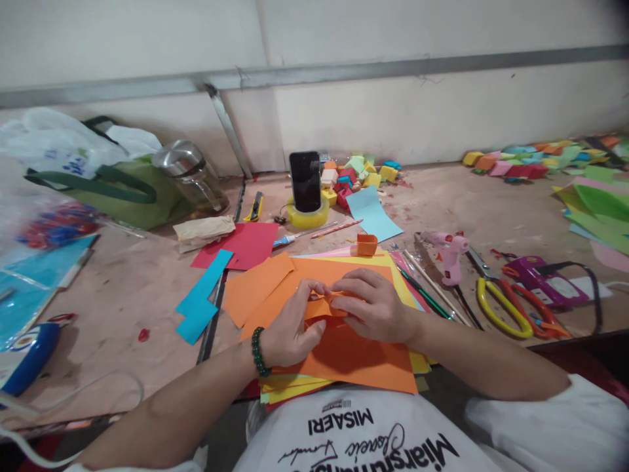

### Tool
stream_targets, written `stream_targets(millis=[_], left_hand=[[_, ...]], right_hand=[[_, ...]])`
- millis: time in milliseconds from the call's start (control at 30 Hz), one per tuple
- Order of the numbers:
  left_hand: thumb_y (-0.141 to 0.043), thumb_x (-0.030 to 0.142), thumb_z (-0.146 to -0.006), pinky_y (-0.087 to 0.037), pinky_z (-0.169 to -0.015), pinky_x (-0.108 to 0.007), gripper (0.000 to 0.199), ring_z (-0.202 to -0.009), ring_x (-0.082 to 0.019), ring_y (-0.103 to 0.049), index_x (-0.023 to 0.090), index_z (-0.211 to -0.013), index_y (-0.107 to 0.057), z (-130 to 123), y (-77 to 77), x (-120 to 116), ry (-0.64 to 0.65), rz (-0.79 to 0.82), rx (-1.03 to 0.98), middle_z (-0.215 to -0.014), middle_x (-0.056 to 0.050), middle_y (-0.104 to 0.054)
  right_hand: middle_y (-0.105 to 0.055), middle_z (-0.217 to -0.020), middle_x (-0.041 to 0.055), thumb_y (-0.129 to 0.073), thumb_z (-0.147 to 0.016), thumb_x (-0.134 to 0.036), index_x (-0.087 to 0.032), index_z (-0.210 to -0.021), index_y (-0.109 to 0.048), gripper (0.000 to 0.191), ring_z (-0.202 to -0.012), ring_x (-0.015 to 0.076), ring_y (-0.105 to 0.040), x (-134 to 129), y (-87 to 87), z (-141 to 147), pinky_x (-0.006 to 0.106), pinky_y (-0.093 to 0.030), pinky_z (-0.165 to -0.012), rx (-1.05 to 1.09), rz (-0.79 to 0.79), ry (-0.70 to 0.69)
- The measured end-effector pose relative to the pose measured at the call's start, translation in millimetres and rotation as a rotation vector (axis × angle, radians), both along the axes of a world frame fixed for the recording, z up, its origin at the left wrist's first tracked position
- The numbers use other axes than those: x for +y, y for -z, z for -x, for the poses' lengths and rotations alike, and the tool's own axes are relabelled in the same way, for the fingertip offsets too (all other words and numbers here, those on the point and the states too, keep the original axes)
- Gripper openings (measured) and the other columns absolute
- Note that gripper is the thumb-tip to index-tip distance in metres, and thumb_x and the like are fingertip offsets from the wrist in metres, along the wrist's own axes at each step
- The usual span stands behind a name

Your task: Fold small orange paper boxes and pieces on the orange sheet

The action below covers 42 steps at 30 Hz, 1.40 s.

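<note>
Between my two hands is a small folded piece of orange paper [322,307], held just above a stack of coloured sheets. My left hand [295,324], with a green bead bracelet at the wrist, pinches its left side. The fingers of my right hand [373,307] are closed on its right side and hide part of it. Under both hands lies a large orange sheet [363,360], on top of yellow and other coloured sheets. A small orange folded paper box [367,245] stands just beyond my hands, at the top edge of the stack.
A phone [305,182] stands in a yellow tape roll [307,213]. Folded paper cubes [346,177] are piled behind. To the right lie a pink glue gun [451,252], scissors [501,305] and a purple power strip [543,282]. Blue paper pieces [204,295] and a red sheet [246,244] lie left.
</note>
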<state>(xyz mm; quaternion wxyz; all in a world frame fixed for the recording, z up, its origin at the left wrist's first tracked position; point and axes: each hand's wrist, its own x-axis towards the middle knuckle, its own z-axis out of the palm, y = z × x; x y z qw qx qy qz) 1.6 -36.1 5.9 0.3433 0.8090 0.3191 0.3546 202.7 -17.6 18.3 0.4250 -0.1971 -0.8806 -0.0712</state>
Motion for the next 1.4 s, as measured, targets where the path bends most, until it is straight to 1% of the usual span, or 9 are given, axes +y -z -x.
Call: stream_targets(millis=[100,267,367,533,667,800,1000,1167,1400], left_hand=[[-0.048,0.021,-0.082,-0.048,-0.092,-0.043,0.039,-0.104,-0.024,-0.052,0.019,-0.119,-0.036,0,3.8,-1,-0.005,-0.035,0.049,-0.11,-0.01,-0.05],[-0.046,0.019,-0.084,-0.043,-0.1,-0.048,0.06,-0.118,-0.027,-0.048,0.016,-0.14,-0.025,1,9.6,-2,-0.011,-0.057,0.077,-0.127,-0.017,-0.046],[-0.046,0.021,-0.085,-0.036,-0.107,-0.051,0.065,-0.126,-0.03,-0.043,0.016,-0.146,-0.024,1,10.6,-2,-0.017,-0.004,0.08,-0.135,-0.018,-0.043],[-0.05,0.027,-0.086,-0.035,-0.108,-0.05,0.054,-0.122,-0.029,-0.045,0.021,-0.139,-0.042,-1,5.4,1,0.001,0.276,-0.031,-0.126,-0.012,-0.053],[-0.057,0.031,-0.084,-0.034,-0.109,-0.045,0.046,-0.124,-0.028,-0.045,0.023,-0.129,-0.051,-3,0.3,3,0.014,0.475,-0.191,-0.127,-0.009,-0.053],[-0.06,0.031,-0.082,-0.033,-0.111,-0.042,0.045,-0.13,-0.027,-0.041,0.023,-0.126,-0.051,-3,0.8,3,0.018,0.607,-0.283,-0.132,-0.008,-0.051],[-0.065,0.034,-0.081,-0.036,-0.107,-0.042,0.042,-0.121,-0.026,-0.047,0.023,-0.12,-0.056,-4,5.4,3,-0.018,0.622,-0.322,-0.12,-0.008,-0.056],[-0.069,0.039,-0.079,-0.04,-0.102,-0.038,0.04,-0.114,-0.023,-0.049,0.022,-0.112,-0.056,-7,3.2,3,-0.047,0.642,-0.369,-0.114,-0.007,-0.055],[-0.064,0.049,-0.082,-0.047,-0.085,-0.032,0.034,-0.094,-0.018,-0.055,0.02,-0.101,-0.058,-10,-3.0,3,-0.08,0.625,-0.379,-0.098,-0.005,-0.058]], right_hand=[[-0.068,-0.093,0.0084,-0.059,-0.078,-0.014,-0.019,-0.082,-0.06,0.006,-0.083,0.0206,-0.056,-1,0.9,1,0.036,-0.053,-0.072,-0.011,0.003,0.016],[-0.067,-0.094,0.0069,-0.06,-0.08,-0.012,-0.019,-0.085,-0.062,0.009,-0.087,0.0198,-0.055,-4,2.3,0,0.033,-0.048,-0.074,-0.031,-0.074,0.052],[-0.064,-0.086,0.0049,-0.061,-0.081,-0.011,-0.018,-0.086,-0.063,0.01,-0.079,0.0176,-0.051,-6,4.0,-1,0.03,-0.043,-0.067,-0.058,-0.161,0.129],[-0.054,-0.065,-0.0007,-0.054,-0.087,-0.009,-0.019,-0.091,-0.063,0.015,-0.063,0.0141,-0.041,-8,4.7,-1,0.028,-0.035,-0.059,-0.097,-0.194,0.178],[-0.058,-0.066,0.0005,-0.052,-0.088,-0.01,-0.017,-0.093,-0.063,0.014,-0.062,0.014,-0.042,-7,2.7,0,0.028,-0.035,-0.059,-0.081,-0.16,0.16],[-0.062,-0.071,0.0024,-0.054,-0.087,-0.01,-0.017,-0.091,-0.063,0.012,-0.065,0.0154,-0.046,-8,1.7,2,0.028,-0.036,-0.06,-0.074,-0.143,0.197],[-0.065,-0.071,0.0023,-0.054,-0.087,-0.01,-0.018,-0.086,-0.063,0.012,-0.066,0.0155,-0.049,-7,0.7,3,0.028,-0.038,-0.06,-0.051,-0.086,0.214],[-0.067,-0.074,0.0038,-0.055,-0.087,-0.01,-0.017,-0.087,-0.064,0.011,-0.068,0.0156,-0.052,-6,-0.5,4,0.028,-0.04,-0.061,-0.034,-0.042,0.214],[-0.068,-0.074,0.0034,-0.056,-0.086,-0.009,-0.018,-0.085,-0.065,0.013,-0.066,0.0152,-0.051,-5,-0.2,4,0.027,-0.04,-0.061,-0.027,-0.019,0.21]])
